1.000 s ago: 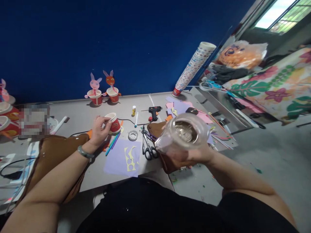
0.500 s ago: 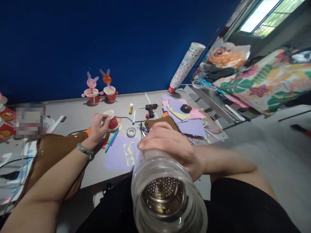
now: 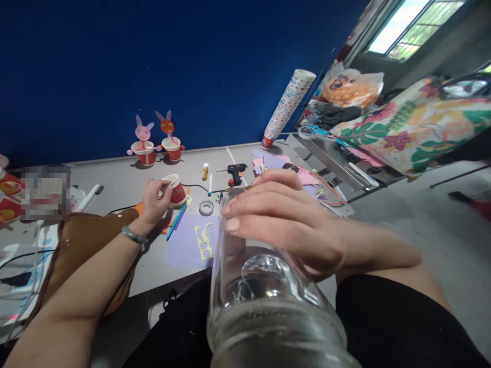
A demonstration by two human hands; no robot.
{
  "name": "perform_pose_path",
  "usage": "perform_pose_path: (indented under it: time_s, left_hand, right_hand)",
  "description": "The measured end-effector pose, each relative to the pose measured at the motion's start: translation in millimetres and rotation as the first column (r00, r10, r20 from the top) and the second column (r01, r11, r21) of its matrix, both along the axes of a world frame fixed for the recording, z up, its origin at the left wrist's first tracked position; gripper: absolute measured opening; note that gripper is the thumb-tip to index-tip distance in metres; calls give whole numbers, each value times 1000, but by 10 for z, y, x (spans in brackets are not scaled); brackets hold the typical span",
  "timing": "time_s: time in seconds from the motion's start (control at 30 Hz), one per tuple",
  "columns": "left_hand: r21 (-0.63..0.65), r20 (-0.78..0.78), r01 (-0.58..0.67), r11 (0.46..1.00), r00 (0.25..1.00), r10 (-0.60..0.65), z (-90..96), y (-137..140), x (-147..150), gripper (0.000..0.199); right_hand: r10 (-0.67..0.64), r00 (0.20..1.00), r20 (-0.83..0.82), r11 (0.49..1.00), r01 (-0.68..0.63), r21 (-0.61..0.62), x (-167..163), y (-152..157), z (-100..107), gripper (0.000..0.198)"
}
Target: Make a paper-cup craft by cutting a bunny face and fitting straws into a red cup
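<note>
L hand (image 3: 156,200) pinched the rim of a red paper cup (image 3: 178,194) beside the pens (image 3: 176,223); R hand (image 3: 284,220) wrapped round a clear drink bottle (image 3: 276,332). 2 bunny cups (image 3: 144,154) looked done; the held cup showed no bunny yet.

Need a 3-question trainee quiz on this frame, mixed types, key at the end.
1. Multiple choice: what is the left hand on?
A) tape roll
B) red paper cup
C) yellow glue stick

2. True or false: the right hand is holding the black glue gun.

3. Short answer: what colour is the sheet under the yellow cut-out paper?

Key:
1. B
2. False; its grip is around a clear bottle.
3. Purple
</note>
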State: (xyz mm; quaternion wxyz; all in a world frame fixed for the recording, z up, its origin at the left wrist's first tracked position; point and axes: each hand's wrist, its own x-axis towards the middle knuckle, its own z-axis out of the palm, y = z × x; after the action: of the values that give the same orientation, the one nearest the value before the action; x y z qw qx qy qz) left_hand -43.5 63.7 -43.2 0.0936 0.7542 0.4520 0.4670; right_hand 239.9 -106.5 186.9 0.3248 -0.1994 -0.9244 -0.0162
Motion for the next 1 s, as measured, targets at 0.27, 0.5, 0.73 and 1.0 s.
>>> perform_pose_path:
  time_s: [0.27, 0.5, 0.73, 1.0]
  left_hand:
    - [-14, 22, -10, 1000, 1000, 10, 13, -2, 34, 16]
    - [-61, 28, -14, 998, 999, 16, 69, -30, 66, 15]
    - [-104, 31, -37, 994, 999, 41, 106, -40, 85, 10]
    - [-98, 37, -23, 995, 999, 26, 119, -48, 83, 15]
  right_hand:
    - [-159, 985, 69, 973, 145, 179, -6, -104, 170, 26]
    - [-232, 968, -91, 971, 224, -88, 1, -99, 215, 36]
    - [-271, 926, -261, 937, 192, -291, 23, 37, 85, 41]
    - [-218, 966, -139, 959, 186, -213, 32, 32, 153, 53]
